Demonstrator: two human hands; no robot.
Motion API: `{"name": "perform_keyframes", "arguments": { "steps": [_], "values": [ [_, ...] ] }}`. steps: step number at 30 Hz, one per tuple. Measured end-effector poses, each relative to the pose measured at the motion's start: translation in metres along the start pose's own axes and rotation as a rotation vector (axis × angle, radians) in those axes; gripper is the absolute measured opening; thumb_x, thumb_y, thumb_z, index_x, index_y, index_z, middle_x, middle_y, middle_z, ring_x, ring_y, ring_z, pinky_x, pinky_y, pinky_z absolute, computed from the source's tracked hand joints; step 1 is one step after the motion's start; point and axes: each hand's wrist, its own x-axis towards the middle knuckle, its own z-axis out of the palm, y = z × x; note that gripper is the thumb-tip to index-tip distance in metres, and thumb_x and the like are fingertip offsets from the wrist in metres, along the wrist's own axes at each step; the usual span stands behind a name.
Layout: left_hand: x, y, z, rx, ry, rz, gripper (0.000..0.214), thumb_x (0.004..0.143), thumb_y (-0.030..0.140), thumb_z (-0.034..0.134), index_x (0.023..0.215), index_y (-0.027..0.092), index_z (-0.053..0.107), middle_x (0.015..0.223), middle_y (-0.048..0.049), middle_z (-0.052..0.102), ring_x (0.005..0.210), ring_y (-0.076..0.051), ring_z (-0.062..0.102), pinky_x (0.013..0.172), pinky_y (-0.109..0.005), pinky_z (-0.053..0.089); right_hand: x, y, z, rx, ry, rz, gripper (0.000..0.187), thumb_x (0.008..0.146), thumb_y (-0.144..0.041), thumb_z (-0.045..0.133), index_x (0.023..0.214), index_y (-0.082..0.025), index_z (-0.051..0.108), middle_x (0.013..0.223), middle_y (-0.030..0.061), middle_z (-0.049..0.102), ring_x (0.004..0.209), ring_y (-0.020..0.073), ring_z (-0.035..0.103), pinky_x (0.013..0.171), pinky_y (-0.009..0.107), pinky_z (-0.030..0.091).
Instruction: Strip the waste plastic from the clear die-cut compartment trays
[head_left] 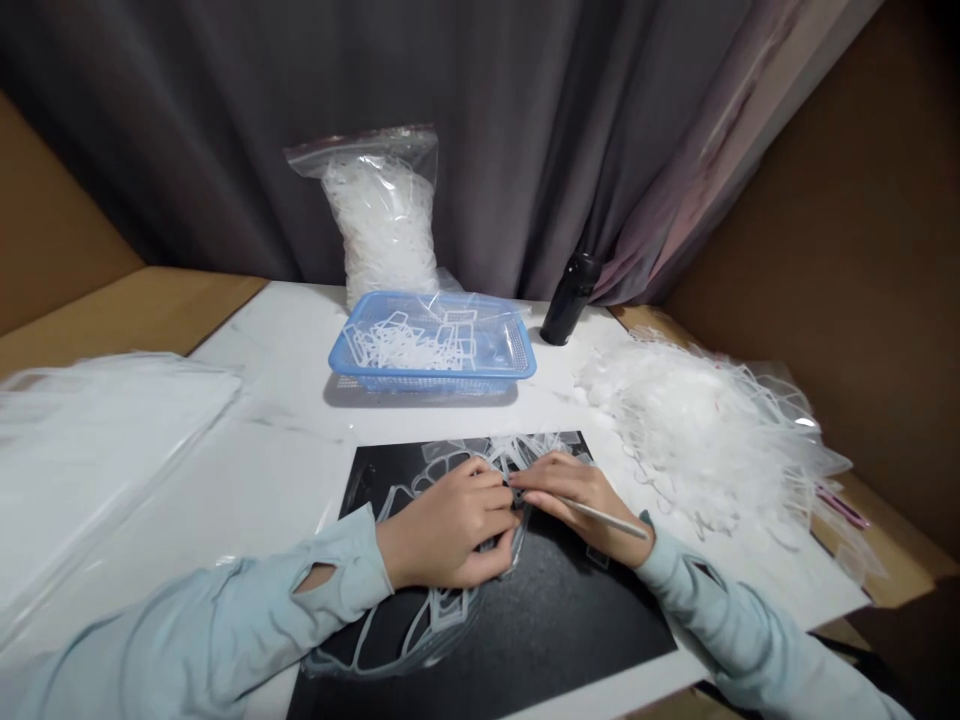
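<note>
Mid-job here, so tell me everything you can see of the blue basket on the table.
The blue plastic basket is a shallow rectangular tray with a smooth rim and finely perforated walls. It sits flat on the white marble-look table, behind the black mat and in front of the zip bag. Tangled clear plastic strips lie inside it, and clear film appears to drape over its back edge.
</note>
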Motion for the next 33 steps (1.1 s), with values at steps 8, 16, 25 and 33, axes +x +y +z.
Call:
{"name": "perform_keyframes", "arguments": {
  "steps": [8,16,25,33],
  "values": [
    [-0.002,-0.002,0.002,0.036,0.004,0.042,0.016,0.084,0.013,0.053,0.076,0.015,0.066,0.064,-0.0004,0.057,0.066,-0.014,0.047,0.077,-0.032,0.037,0.001,-0.005,-0.004,0.108,-0.029,0.257,0.028,0.100,-0.034,0.050,0.094,-0.018,0.072,0.078,0.0039,0.070,0.070,0.0143,0.065,0.068,0.024,0.048],
    [-0.002,-0.004,0.000,0.084,-0.044,0.118,0.016,0.085,0.015,0.051,0.076,0.017,0.064,0.065,0.0000,0.058,0.065,-0.015,0.050,0.074,-0.032,0.037,0.011,-0.013,0.005,0.041,0.023,0.144,0.043,0.102,-0.037,0.041,0.073,-0.018,0.066,0.069,0.0036,0.064,0.065,0.0143,0.061,0.065,0.025,0.046],
    [-0.003,0.001,0.002,0.197,-0.078,0.161,0.013,0.082,0.015,0.052,0.072,0.018,0.060,0.063,-0.0011,0.057,0.063,-0.016,0.049,0.071,-0.034,0.038,0.009,-0.004,0.015,0.008,0.203,0.118,0.045,0.102,-0.046,0.036,0.085,-0.018,0.068,0.075,0.0065,0.068,0.071,0.0180,0.061,0.070,0.030,0.048],
    [-0.003,0.001,-0.001,0.142,0.092,-0.111,0.016,0.082,0.019,0.055,0.067,0.020,0.061,0.072,0.0003,0.063,0.076,-0.015,0.057,0.081,-0.033,0.038,0.012,-0.001,0.022,0.122,0.126,0.191,0.048,0.100,-0.046,0.041,0.070,-0.020,0.066,0.061,-0.0001,0.065,0.057,0.0143,0.062,0.058,0.024,0.046]
  ]
}}
